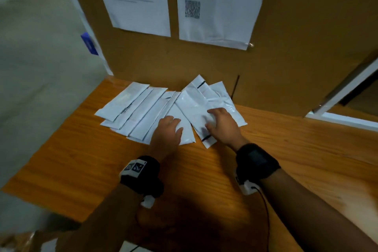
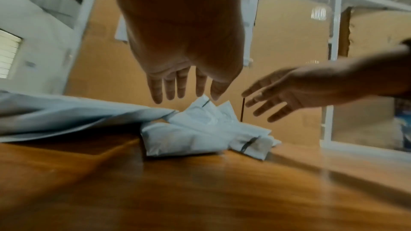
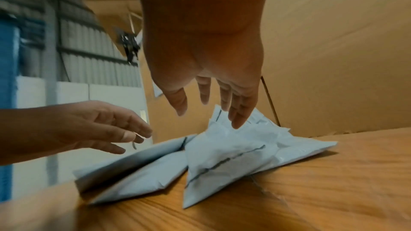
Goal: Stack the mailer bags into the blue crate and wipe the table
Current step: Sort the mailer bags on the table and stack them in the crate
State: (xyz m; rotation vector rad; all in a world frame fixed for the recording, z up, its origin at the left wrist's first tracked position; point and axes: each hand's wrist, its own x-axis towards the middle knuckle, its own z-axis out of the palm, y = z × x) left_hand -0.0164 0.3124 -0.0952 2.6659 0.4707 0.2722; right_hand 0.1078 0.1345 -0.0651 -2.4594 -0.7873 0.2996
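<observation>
Several white mailer bags [image 1: 143, 108] lie fanned out on the wooden table [image 1: 81, 159] against a cardboard wall. My left hand [image 1: 167, 129] hovers just above the middle bags with fingers straight and spread, holding nothing. My right hand [image 1: 221, 122] hangs over the right-hand bags [image 1: 196, 104], fingers also stretched out and apart. The left wrist view shows the left fingers [image 2: 175, 87] above the bags [image 2: 200, 134], with the right hand [image 2: 273, 96] beside them. In the right wrist view the right fingers [image 3: 235, 108] float over a crumpled bag [image 3: 233, 152]. No blue crate is in view.
A tall cardboard wall [image 1: 296, 57] with two printed sheets [image 1: 216, 4] stands behind the bags. The table's left edge drops to a grey floor [image 1: 36, 77]. Bare wood lies to the right [image 1: 306, 145] and near me. A cable runs from my right wristband [image 1: 257, 165].
</observation>
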